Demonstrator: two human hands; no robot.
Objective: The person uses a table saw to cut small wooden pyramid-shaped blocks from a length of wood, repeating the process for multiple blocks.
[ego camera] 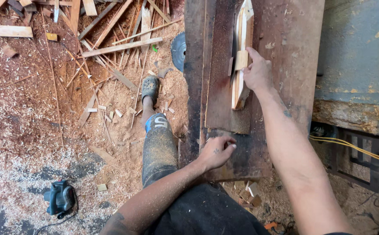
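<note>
There is 1 view, from a camera on the person's head. It looks steeply down and slightly forward, close above a worn wooden bench (281, 39) that fills the upper middle. The sawdust floor (24, 130) spreads to the left, farther below. Both forearms enter from the bottom edge.

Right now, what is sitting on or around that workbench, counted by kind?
Hands: 2, the right hand on the pale wood pieces, the left hand on the bench
Power tools on the floor: 1
Circular saw blades: 1
Yellow cables: 1
Total: 5
</note>
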